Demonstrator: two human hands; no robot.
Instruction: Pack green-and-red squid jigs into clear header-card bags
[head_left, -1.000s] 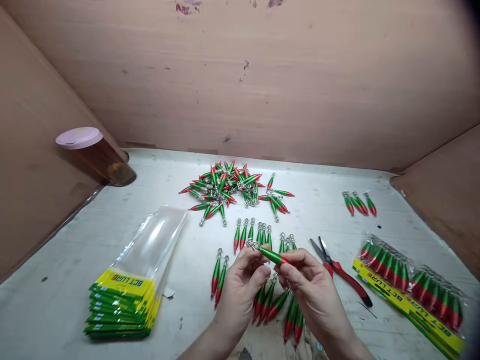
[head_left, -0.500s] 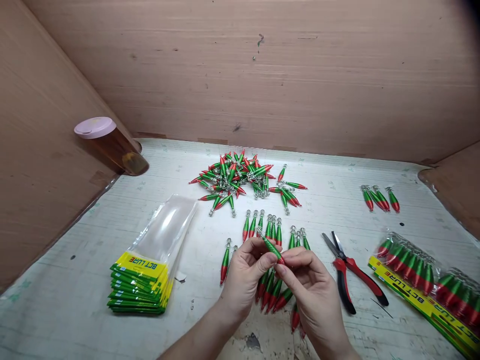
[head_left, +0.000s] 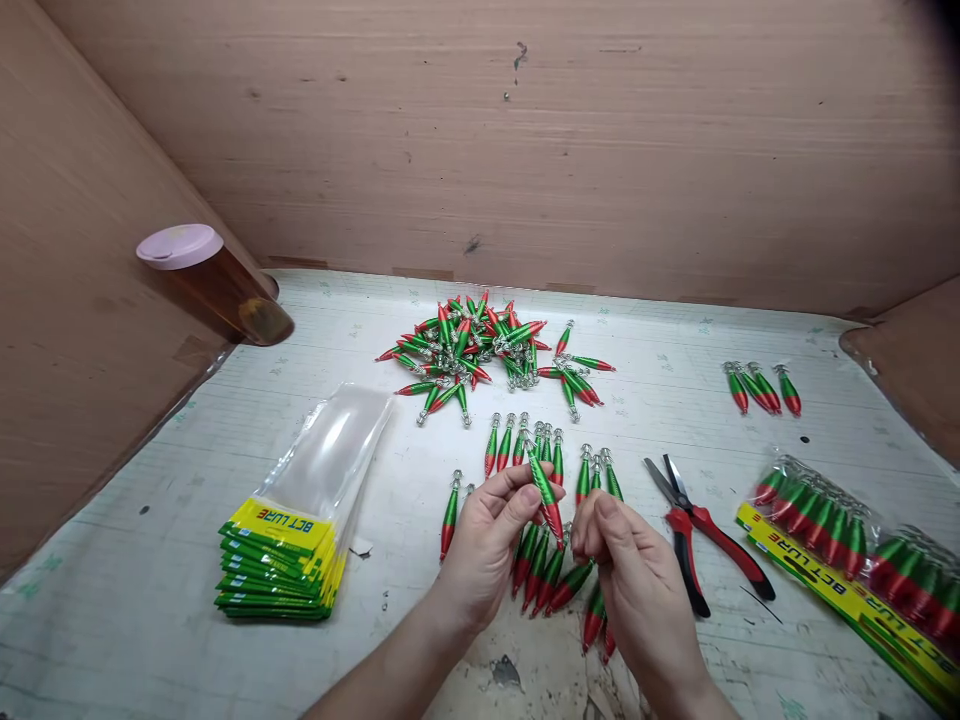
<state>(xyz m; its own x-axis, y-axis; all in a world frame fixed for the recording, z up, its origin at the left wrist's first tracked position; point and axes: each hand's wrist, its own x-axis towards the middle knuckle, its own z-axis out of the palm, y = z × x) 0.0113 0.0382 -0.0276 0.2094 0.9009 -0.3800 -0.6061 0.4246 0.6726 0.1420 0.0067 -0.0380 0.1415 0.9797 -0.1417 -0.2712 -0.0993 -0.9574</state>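
My left hand [head_left: 480,550] pinches a green and red lure [head_left: 545,495], its hooks up and its red tip down. Just right of it, my right hand [head_left: 637,575] has its fingers curled together, apart from the lure; whether anything small is between them is hidden. Under and around both hands lie several more lures [head_left: 534,570], and rows of them [head_left: 506,442] stretch out behind. Farther back is a large heap of the same lures [head_left: 457,345].
Printed plastic bags [head_left: 281,560] are stacked at the left. Red and black pliers [head_left: 686,515] lie right of my right hand, near filled lure packs [head_left: 825,580]. Several lures [head_left: 765,388] lie back right. A lidded bottle [head_left: 217,285] is at the back left.
My right hand has come off the lure and its fingers have curled in. The lure in my left hand has turned more upright. The view has shifted slightly.
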